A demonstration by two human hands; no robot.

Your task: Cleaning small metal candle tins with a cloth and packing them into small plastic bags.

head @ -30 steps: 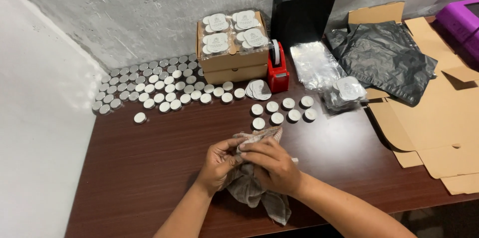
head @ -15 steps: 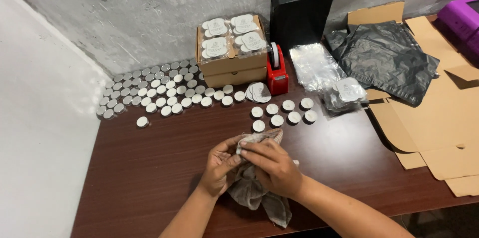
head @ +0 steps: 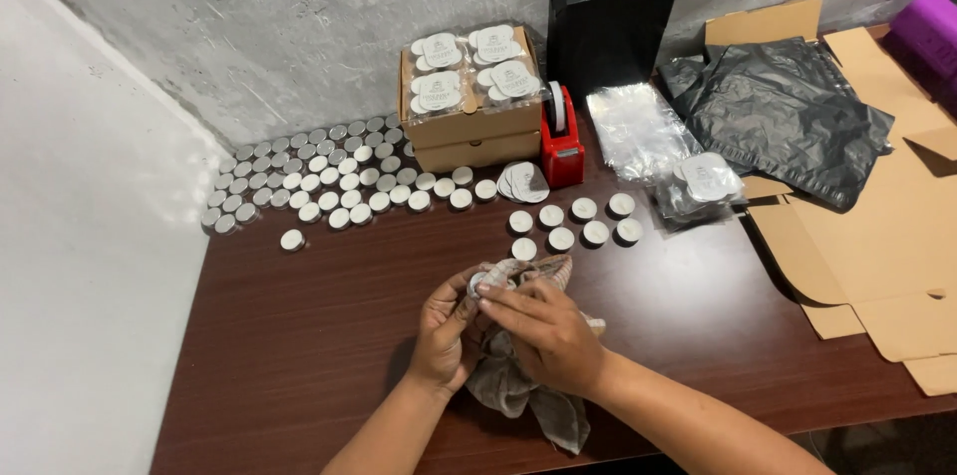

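A small round candle point(head: 478, 285) in a silver cup sits at the fingertips of both hands, over the front middle of the dark brown tabletop point(head: 299, 335). The left hand point(head: 446, 330) has its grip closed around the candle from the side. The right hand point(head: 543, 327) has its grip pressed on a gray cloth point(head: 518, 385), and its fingers lie on the candle's top. The cloth is bunched between the two hands and hangs down toward the tabletop's front edge. Just behind the hands, a few more candles point(head: 573, 221) sit in a little group. Farther left, many candles point(head: 319, 176) stand in rows by the wall. Behind them is a brown box point(head: 469, 126) with white packs on top, and a red tape holder point(head: 561, 141) stands just beside it. A tall black box point(head: 613, 21) stands at the back. To the right lie clear bags point(head: 638, 131), a black bag point(head: 788, 111) and flat cardboard point(head: 877, 236).
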